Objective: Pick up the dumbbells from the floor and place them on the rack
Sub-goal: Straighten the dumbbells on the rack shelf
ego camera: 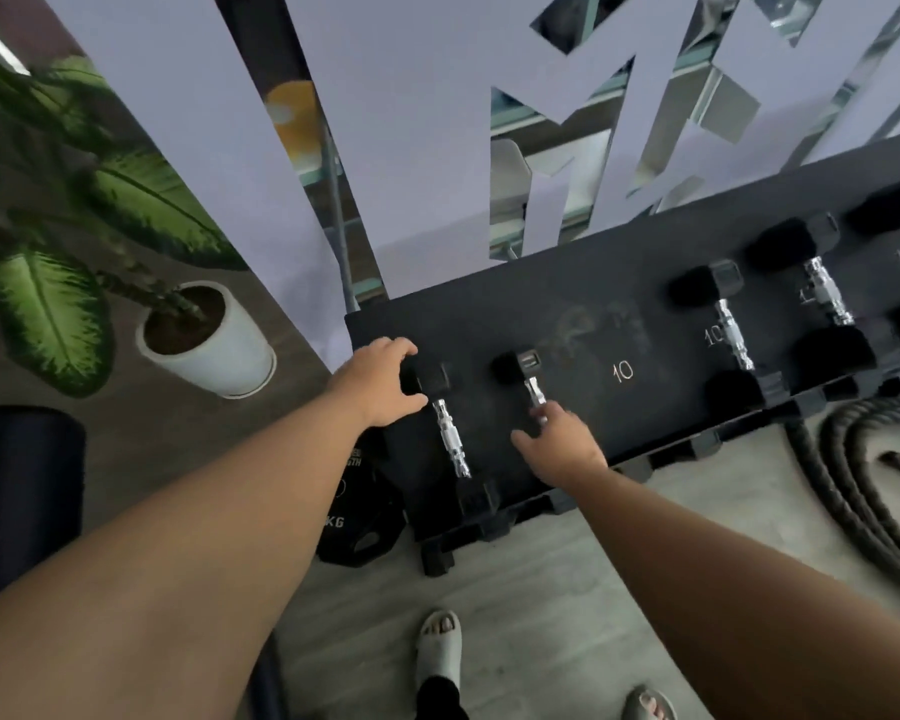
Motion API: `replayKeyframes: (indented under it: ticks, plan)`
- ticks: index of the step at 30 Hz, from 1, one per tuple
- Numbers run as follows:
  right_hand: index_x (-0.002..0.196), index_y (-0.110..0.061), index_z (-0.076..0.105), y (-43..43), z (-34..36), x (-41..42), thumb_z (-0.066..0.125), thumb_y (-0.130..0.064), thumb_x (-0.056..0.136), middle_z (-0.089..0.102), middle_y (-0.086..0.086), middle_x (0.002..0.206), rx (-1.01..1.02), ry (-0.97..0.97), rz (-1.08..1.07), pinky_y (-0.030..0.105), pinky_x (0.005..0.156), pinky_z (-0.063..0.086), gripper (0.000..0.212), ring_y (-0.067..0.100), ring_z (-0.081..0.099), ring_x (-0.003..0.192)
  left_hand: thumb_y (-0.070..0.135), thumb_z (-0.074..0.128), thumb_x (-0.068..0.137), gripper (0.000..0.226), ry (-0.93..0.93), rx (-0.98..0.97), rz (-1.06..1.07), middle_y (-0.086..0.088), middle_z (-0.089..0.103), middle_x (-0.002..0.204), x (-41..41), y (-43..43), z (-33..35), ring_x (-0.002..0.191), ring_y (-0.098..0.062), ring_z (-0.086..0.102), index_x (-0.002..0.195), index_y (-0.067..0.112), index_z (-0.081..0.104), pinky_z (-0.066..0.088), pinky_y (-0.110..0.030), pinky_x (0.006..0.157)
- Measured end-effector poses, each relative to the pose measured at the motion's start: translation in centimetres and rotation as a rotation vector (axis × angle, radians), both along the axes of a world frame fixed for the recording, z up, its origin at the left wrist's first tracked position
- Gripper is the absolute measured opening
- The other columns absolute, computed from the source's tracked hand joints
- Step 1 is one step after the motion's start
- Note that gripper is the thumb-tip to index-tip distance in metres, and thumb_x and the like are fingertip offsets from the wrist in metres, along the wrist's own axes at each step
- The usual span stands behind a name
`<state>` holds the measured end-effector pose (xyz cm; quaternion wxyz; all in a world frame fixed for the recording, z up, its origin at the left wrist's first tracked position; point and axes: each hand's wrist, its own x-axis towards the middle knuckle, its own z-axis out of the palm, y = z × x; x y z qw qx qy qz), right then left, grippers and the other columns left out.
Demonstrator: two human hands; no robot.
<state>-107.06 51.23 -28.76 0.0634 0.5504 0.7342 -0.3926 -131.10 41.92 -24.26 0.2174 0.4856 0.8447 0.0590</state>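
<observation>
Head view, looking down on the black dumbbell rack. Two small dumbbells lie on the rack's left end, side by side, each with its chrome handle running from the far edge of the rack toward the near edge, tilted slightly to the right as it comes near.

The left dumbbell sits nearest the rack's left corner. The left hand is on its far black head, fingers curled over the top and the thumb below, so the hand is closed on that head rather than on the handle.

The right dumbbell lies just to the right of the first. The right hand covers the near part of its handle and hides its near head. Its fingers appear bent around the handle, but whether they are clamped or only resting cannot be told from this view.

Further right on the rack, beyond a painted "10", other dumbbells lie in the same orientation.

Judgement: both weights are already on the rack, each under its own hand, so the step in hand is seating or straightening them. The governing relation is the handle axis, which lies roughly in line with each forearm.
</observation>
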Motion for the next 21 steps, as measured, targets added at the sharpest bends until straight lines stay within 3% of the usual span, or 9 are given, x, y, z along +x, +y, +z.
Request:
replayKeyframes:
  ticks: [3,11,14,17,21]
  plan:
    - [0.135,-0.021,0.054,-3.1,-4.4,-1.8,0.065,-0.051,0.086,0.061,0.007,0.127,-0.104,0.015,-0.180,0.039,0.093,0.051,0.058,0.029,0.061,0.114,0.050,0.080,0.076,0.079,-0.003,-0.031,-0.103,0.000,0.051,0.141,-1.9,1.7,-2.8,0.130,-0.026,0.050,0.144,0.027,0.046,0.048,-0.048,0.102]
    - [0.138,-0.023,0.048,-7.8,-12.3,-4.9,0.064,-0.060,0.084,0.042,0.012,0.139,-0.235,-0.075,-0.474,0.042,0.104,0.043,0.068,0.039,0.048,0.126,0.049,0.086,0.071,0.094,-0.066,-0.073,-0.212,-0.003,0.049,0.139,-3.7,5.0,-9.8,0.128,-0.028,0.049,0.150,0.025,0.040,0.047,-0.047,0.103]
    - [0.141,-0.016,0.043,-8.6,-13.4,-5.4,0.066,-0.062,0.083,0.033,0.013,0.141,-0.289,-0.019,-0.600,0.039,0.102,0.046,0.078,0.035,0.058,0.109,0.042,0.087,0.074,0.094,-0.065,-0.039,-0.197,-0.006,0.047,0.142,-3.4,5.4,-11.5,0.127,-0.030,0.050,0.153,0.024,0.037,0.047,-0.044,0.102]
    - [0.140,-0.012,0.041,-8.7,-13.4,-5.7,0.070,-0.057,0.085,0.030,0.014,0.141,-0.294,0.057,-0.675,0.028,0.086,0.044,0.077,0.011,0.050,0.071,0.039,0.086,0.076,0.093,-0.065,-0.014,-0.206,-0.007,0.052,0.139,-3.9,5.6,-12.3,0.125,-0.030,0.053,0.154,0.024,0.036,0.048,-0.043,0.100]
    - [0.136,-0.013,0.044,-8.5,-13.5,-6.3,0.075,-0.050,0.082,0.030,0.012,0.139,-0.301,0.080,-0.765,0.027,0.079,0.047,0.072,0.004,0.045,0.064,0.038,0.086,0.076,0.092,-0.059,-0.021,-0.224,-0.004,0.056,0.133,-4.3,5.7,-12.4,0.119,-0.027,0.057,0.152,0.025,0.036,0.050,-0.040,0.094]
